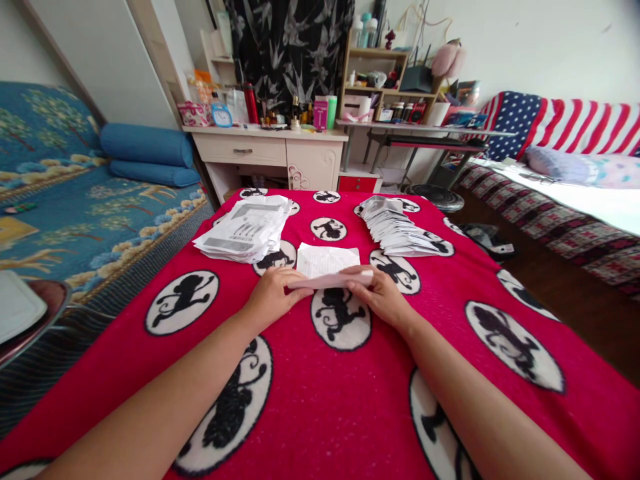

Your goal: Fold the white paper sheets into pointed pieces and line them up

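A sheet of paper (329, 260) with printed lines stands partly raised in front of me, its near edge folded into a narrow strip. My left hand (277, 292) pinches the strip's left end between thumb and fingers. At the right end, my right hand (379, 291) grips it the same way. Beyond my left hand lies a loose stack of printed sheets (247, 228). Past my right hand, a row of folded papers (395, 227) overlaps in a fanned line. All of this is on a red blanket (330, 393) with black monkey figures in white ovals.
A white desk (265, 148) with bottles and a blue clock (221, 115) stands beyond the far edge. On the left is a blue patterned sofa (90, 207); on the right, a bed (565, 200). A tray (30, 310) sits at the left edge.
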A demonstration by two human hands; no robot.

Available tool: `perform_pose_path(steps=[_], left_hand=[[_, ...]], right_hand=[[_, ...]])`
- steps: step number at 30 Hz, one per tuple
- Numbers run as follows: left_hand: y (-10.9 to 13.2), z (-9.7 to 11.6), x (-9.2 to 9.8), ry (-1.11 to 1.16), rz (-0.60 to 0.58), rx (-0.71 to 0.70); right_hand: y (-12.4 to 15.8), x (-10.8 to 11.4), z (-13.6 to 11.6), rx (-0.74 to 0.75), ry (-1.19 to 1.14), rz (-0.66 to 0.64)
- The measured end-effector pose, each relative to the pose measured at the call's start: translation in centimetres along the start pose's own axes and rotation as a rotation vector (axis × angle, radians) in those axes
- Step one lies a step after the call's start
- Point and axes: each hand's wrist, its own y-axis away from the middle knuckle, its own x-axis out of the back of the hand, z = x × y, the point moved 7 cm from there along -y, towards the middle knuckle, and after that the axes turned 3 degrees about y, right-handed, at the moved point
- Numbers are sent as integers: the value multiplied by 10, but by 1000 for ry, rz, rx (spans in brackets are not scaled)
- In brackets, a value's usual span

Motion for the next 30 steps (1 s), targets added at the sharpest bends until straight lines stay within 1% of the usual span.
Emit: perform_pose_path(steps=[3,5,6,8,10,12,14,15,16,18,19,20,22,24,25,26,27,30], left_hand=[[3,-13,1,192,94,211],[6,-18,3,297,175,310],[7,-20,5,318,218,334],[7,-17,13,251,298,312],[5,-6,18,94,316,199],[1,9,14,-34,244,40],[0,22,0,-89,93,-104],[0,27,-8,-102,3,-154],[1,30,-16,-113,-84,-187],[2,32,-31,-138,-235,-198],[3,31,-37,-147,-289,-183],[3,30,-41,-152,-326,-163],[4,27,-46,-147,-361,-127],[4,24,-48,-144,-359,-101],[3,21,-48,-149,-351,-86],[2,17,-48,-157,-340,-67],[1,12,-47,-166,-325,-42],[-5,-9,-39,-186,-246,66]], right_hand=[[5,3,12,-213,-104,52],[7,4,16,-289,-116,83],[7,5,17,-309,-121,102],[6,7,18,-324,-82,150],[3,11,20,-328,40,203],[0,13,22,-338,163,237],[-1,14,24,-332,213,270],[-2,16,23,-311,236,300],[-2,17,20,-272,272,333],[-2,18,7,-144,361,375],[-3,14,-1,-64,388,357],[-4,7,-9,17,389,296],[-6,-15,-22,160,346,79],[-5,-37,-28,221,338,-134],[-6,-43,-27,215,359,-188],[-7,-47,-25,192,392,-210],[-9,-48,-21,156,431,-205],[-17,-44,-5,25,539,-137]])
